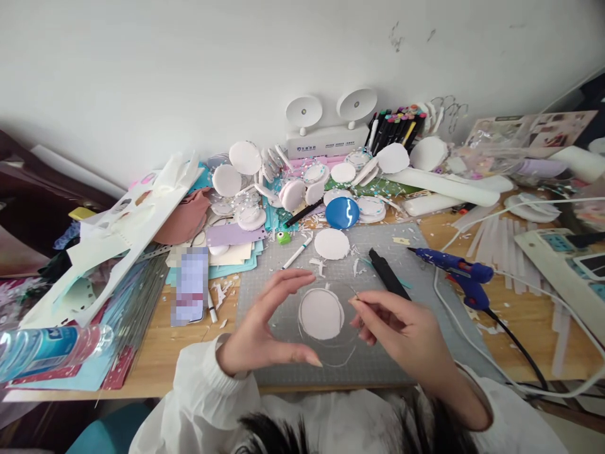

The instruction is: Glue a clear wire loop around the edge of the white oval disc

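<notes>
Head view: wooden surface (155,366) against a white wall, grey cutting mat (378,353) at centre, paper scraps and white discs heaped behind. Left hand (265,328) half open, thumb and fingers curved apart around a clear round sheet (331,353) that overlies a white disc (322,313) (contact at the sheet's edge probable). Right hand (406,328) pinched together on a thin needle-like tool (355,296), palm down. Blue glue gun (460,274) lies at right.

Your wooden bench (155,362) carries a grey cutting mat (378,359) in front of you. On the mat lie a white foam disc (331,243) and a black pen (388,273). A blue glue gun (460,274) rests at its right edge, a water bottle (42,350) far left.
</notes>
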The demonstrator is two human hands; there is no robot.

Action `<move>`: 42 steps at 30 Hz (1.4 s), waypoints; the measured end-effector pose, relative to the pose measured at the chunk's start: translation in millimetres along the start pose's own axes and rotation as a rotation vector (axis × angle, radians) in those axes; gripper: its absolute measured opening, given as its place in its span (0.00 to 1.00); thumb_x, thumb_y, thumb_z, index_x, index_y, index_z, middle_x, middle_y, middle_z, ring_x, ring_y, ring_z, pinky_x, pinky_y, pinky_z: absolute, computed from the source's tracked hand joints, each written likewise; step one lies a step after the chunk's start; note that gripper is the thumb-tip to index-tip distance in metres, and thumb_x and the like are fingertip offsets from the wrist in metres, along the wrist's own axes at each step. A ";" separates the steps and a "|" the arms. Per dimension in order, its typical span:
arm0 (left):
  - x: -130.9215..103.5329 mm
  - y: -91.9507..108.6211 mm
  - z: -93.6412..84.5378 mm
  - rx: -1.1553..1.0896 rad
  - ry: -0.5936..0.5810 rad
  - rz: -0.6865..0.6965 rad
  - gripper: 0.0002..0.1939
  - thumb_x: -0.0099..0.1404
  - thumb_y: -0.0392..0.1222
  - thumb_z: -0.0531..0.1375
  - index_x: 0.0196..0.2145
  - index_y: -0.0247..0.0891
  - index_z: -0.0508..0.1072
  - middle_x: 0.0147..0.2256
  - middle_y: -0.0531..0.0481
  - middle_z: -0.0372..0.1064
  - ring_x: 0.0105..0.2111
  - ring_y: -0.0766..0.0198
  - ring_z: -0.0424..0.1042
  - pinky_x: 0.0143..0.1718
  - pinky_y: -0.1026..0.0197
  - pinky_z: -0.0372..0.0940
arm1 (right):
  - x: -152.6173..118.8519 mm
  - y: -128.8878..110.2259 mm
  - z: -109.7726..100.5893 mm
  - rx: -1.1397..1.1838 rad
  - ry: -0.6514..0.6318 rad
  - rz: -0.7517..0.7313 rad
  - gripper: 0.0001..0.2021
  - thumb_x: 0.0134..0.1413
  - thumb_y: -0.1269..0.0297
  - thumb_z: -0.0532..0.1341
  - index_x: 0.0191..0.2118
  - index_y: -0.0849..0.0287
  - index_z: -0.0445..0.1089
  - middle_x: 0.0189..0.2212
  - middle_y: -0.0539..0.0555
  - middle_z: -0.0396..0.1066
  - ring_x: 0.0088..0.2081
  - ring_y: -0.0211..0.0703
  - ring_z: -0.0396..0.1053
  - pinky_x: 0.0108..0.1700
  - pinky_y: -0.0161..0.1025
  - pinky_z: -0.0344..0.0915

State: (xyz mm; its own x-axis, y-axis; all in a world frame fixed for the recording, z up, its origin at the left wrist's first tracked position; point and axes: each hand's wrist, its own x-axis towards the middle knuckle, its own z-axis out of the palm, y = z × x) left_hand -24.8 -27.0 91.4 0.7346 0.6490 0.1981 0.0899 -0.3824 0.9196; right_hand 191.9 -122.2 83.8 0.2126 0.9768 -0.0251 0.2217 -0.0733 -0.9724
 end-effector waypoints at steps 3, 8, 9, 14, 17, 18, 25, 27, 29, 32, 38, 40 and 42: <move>-0.3 -6.6 7.4 -0.014 -0.024 0.020 0.49 0.43 0.57 0.72 0.61 0.47 0.61 0.61 0.38 0.57 0.60 0.44 0.57 0.61 0.42 0.54 | -0.7 -1.0 4.0 0.006 -0.019 0.022 0.08 0.58 0.60 0.61 0.33 0.57 0.73 0.21 0.51 0.73 0.19 0.36 0.70 0.20 0.30 0.69; 2.2 -10.0 21.7 -0.043 -0.018 0.070 0.57 0.39 0.56 0.74 0.63 0.48 0.55 0.63 0.38 0.54 0.63 0.43 0.54 0.64 0.41 0.50 | -2.8 -3.9 13.6 0.030 -0.031 0.039 0.09 0.58 0.59 0.61 0.32 0.57 0.73 0.20 0.51 0.74 0.19 0.36 0.70 0.21 0.30 0.70; 2.8 -10.5 24.2 -0.055 -0.014 0.078 0.57 0.37 0.55 0.75 0.63 0.48 0.56 0.63 0.38 0.54 0.62 0.43 0.55 0.64 0.42 0.50 | -3.4 -4.9 15.6 0.044 -0.038 0.044 0.09 0.58 0.59 0.61 0.31 0.57 0.73 0.20 0.51 0.74 0.19 0.36 0.71 0.21 0.30 0.70; 2.9 -12.7 33.1 -0.154 0.022 0.057 0.52 0.36 0.53 0.76 0.58 0.44 0.62 0.55 0.38 0.65 0.54 0.47 0.66 0.56 0.48 0.62 | -5.6 -7.8 21.3 0.157 -0.046 0.052 0.09 0.58 0.58 0.60 0.34 0.58 0.73 0.21 0.51 0.74 0.19 0.37 0.71 0.21 0.30 0.71; 1.3 -11.6 34.2 -0.194 0.083 0.007 0.51 0.36 0.54 0.75 0.56 0.41 0.62 0.48 0.38 0.70 0.45 0.51 0.72 0.49 0.52 0.67 | -5.8 -5.4 18.3 0.178 -0.005 0.007 0.09 0.61 0.60 0.58 0.39 0.58 0.73 0.24 0.52 0.75 0.22 0.37 0.72 0.24 0.31 0.72; 1.1 -10.9 34.0 -0.195 0.111 -0.001 0.51 0.36 0.54 0.75 0.56 0.41 0.62 0.48 0.39 0.71 0.44 0.52 0.72 0.49 0.52 0.67 | -5.8 -4.1 16.3 0.165 0.027 -0.028 0.09 0.61 0.61 0.57 0.40 0.57 0.72 0.25 0.52 0.75 0.23 0.37 0.72 0.26 0.31 0.72; 5.6 -4.8 32.5 -0.111 0.126 0.009 0.51 0.36 0.54 0.76 0.56 0.42 0.61 0.48 0.40 0.72 0.45 0.53 0.73 0.48 0.54 0.67 | -7.6 -1.1 8.3 -0.081 0.071 -0.324 0.04 0.56 0.70 0.61 0.38 0.56 0.71 0.31 0.52 0.69 0.30 0.39 0.68 0.33 0.36 0.70; 6.6 -3.2 33.4 -0.067 0.109 0.007 0.49 0.37 0.54 0.75 0.55 0.41 0.62 0.47 0.40 0.72 0.44 0.52 0.73 0.48 0.53 0.68 | -7.6 -2.5 9.2 -0.122 0.057 -0.369 0.06 0.56 0.72 0.61 0.38 0.56 0.71 0.30 0.52 0.69 0.30 0.38 0.67 0.32 0.36 0.69; 6.7 -1.9 34.5 -0.029 0.095 0.002 0.48 0.38 0.55 0.75 0.54 0.41 0.63 0.46 0.41 0.72 0.43 0.53 0.73 0.47 0.54 0.68 | -6.9 -4.2 9.8 -0.144 0.061 -0.405 0.08 0.56 0.74 0.61 0.39 0.55 0.72 0.31 0.52 0.70 0.30 0.38 0.68 0.32 0.35 0.69; 5.7 -0.9 36.1 -0.009 0.075 -0.006 0.45 0.40 0.55 0.74 0.53 0.40 0.64 0.45 0.42 0.73 0.42 0.55 0.74 0.46 0.55 0.69 | -4.8 -6.8 9.4 -0.182 0.072 -0.442 0.09 0.56 0.75 0.61 0.40 0.55 0.73 0.32 0.52 0.72 0.31 0.38 0.70 0.32 0.34 0.70; 6.1 -0.3 38.3 0.006 0.050 -0.029 0.42 0.41 0.54 0.74 0.52 0.39 0.65 0.42 0.43 0.76 0.41 0.53 0.76 0.44 0.56 0.70 | 2.6 -9.9 8.2 -0.248 0.060 -0.547 0.11 0.57 0.75 0.60 0.41 0.53 0.76 0.31 0.52 0.74 0.32 0.39 0.73 0.33 0.34 0.72; 7.2 -0.4 38.3 0.007 0.037 -0.036 0.42 0.42 0.55 0.73 0.51 0.39 0.66 0.42 0.43 0.76 0.41 0.53 0.76 0.43 0.56 0.70 | 4.6 -9.5 8.1 -0.252 0.039 -0.570 0.12 0.58 0.75 0.59 0.42 0.53 0.76 0.31 0.53 0.74 0.32 0.39 0.73 0.33 0.35 0.72; 8.4 -0.4 38.0 0.002 0.027 -0.030 0.42 0.41 0.56 0.73 0.51 0.38 0.66 0.41 0.44 0.76 0.41 0.53 0.76 0.43 0.56 0.70 | 5.5 -8.5 7.8 -0.248 0.011 -0.592 0.13 0.58 0.75 0.59 0.43 0.53 0.77 0.31 0.53 0.74 0.32 0.39 0.73 0.33 0.35 0.72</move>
State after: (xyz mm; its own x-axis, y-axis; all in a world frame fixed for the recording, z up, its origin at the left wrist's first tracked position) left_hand 6.9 -46.4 79.8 0.7131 0.6776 0.1798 0.1126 -0.3638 0.9246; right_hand 183.7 -114.7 90.2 -0.0038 0.8641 0.5033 0.5179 0.4323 -0.7382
